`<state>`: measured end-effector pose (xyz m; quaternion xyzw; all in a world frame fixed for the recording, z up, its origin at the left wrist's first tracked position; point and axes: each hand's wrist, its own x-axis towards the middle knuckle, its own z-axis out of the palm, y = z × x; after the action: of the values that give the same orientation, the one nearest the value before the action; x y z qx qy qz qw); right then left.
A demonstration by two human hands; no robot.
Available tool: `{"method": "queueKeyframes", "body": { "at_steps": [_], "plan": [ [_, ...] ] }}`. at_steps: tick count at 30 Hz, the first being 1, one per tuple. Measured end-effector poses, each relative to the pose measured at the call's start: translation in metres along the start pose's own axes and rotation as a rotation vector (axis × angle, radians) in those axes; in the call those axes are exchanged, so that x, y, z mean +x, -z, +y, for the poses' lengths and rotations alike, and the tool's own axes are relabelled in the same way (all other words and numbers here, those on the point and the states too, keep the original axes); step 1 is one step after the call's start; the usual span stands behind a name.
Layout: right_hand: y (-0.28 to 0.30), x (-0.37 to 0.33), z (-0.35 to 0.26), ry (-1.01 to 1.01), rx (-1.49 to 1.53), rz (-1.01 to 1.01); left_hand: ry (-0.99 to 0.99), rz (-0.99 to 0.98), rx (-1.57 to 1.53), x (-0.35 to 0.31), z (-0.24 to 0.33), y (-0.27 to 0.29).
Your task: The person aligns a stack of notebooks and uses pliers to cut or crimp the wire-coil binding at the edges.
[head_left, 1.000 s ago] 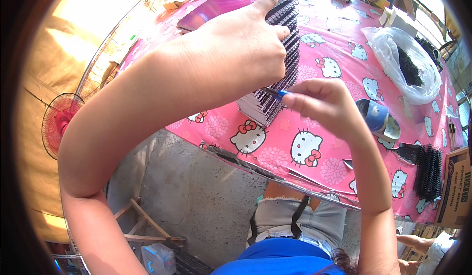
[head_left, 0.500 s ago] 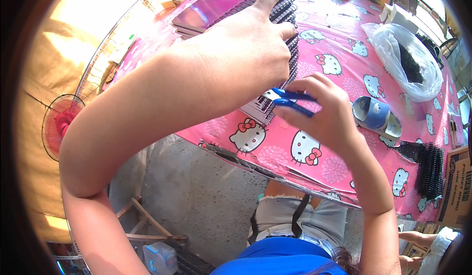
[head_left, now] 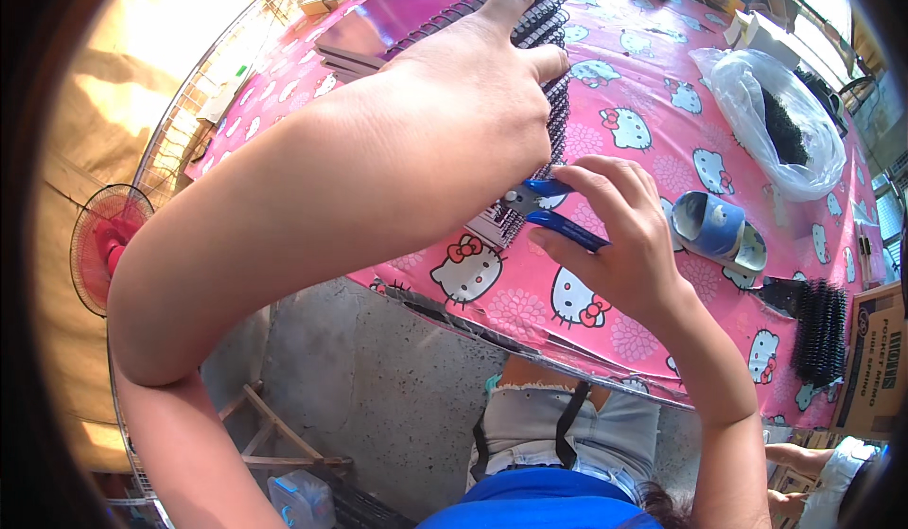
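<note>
Pliers (head_left: 567,231), one pair, occupy right hand (head_left: 636,228); left hand (head_left: 487,84) touches one spiral-bound stack (head_left: 545,20).

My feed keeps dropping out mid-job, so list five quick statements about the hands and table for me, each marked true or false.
1. The right hand holds blue-handled pliers. True.
2. The pliers' handles are squeezed fully together. False: they stand apart.
3. The left hand lies over spiral-bound notebooks. True.
4. The plastic bag lies left of both hands. False: the plastic bag lies to their right, with black material inside.
5. The table cover is plain green. False: it is pink and patterned.
</note>
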<state>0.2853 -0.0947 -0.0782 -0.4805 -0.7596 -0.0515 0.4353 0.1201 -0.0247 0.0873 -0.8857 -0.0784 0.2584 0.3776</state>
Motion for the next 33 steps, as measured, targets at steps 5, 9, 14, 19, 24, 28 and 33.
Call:
{"method": "queueKeyframes", "body": {
  "at_steps": [5,9,14,19,24,28,33],
  "plan": [
    [0.003,0.017,0.007,-0.603,0.706,-0.386,-0.007,-0.002,0.025,0.005,0.001,-0.001],
    [0.009,0.020,0.011,-1.006,1.236,-0.588,0.024,0.038,0.039,0.009,0.009,-0.009],
    [0.004,-0.004,0.002,-0.170,0.298,-0.111,-0.055,0.046,0.146,0.014,0.014,-0.014],
    [-0.005,-0.005,0.003,0.026,0.009,0.027,0.015,0.038,0.028,0.015,0.016,-0.015],
    [0.006,0.026,0.008,-0.738,0.701,-0.517,-0.002,0.094,0.030,0.014,0.014,-0.017],
    [0.011,0.026,0.011,-0.972,0.992,-0.620,-0.061,0.083,-0.004,0.019,0.017,-0.017],
    [-0.003,-0.009,0.008,-0.176,0.261,-0.122,-0.139,-0.043,-0.013,0.027,0.018,-0.016]
  ]
}}
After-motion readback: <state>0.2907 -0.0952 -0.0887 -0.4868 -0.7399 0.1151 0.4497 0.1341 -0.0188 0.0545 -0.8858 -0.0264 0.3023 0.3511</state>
